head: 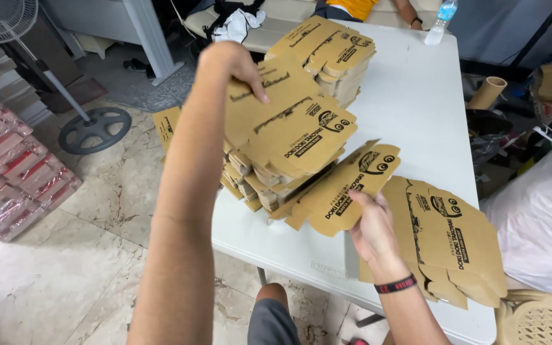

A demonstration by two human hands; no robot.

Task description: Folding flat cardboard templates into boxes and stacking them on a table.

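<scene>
A tall, leaning stack of flat brown cardboard box blanks [285, 150] stands on the white table [410, 102]. My left hand [234, 67] reaches over the stack, fingers on its top sheet. My right hand [368, 223] grips one printed flat box blank [352, 185] by its lower edge, tilted, just right of the stack. A second pile of flat blanks [455, 239] lies on the table under my right wrist, which wears a black band. Another stack of blanks [333, 54] stands farther back on the table.
A clear water bottle [441, 20] stands at the table's far edge, beside a seated person's arm [407, 13]. A fan base [94, 130] and wrapped red packs [7, 172] are on the floor at left. A cardboard tube [488, 92], white sack [538, 217] and plastic chair [541, 319] sit right.
</scene>
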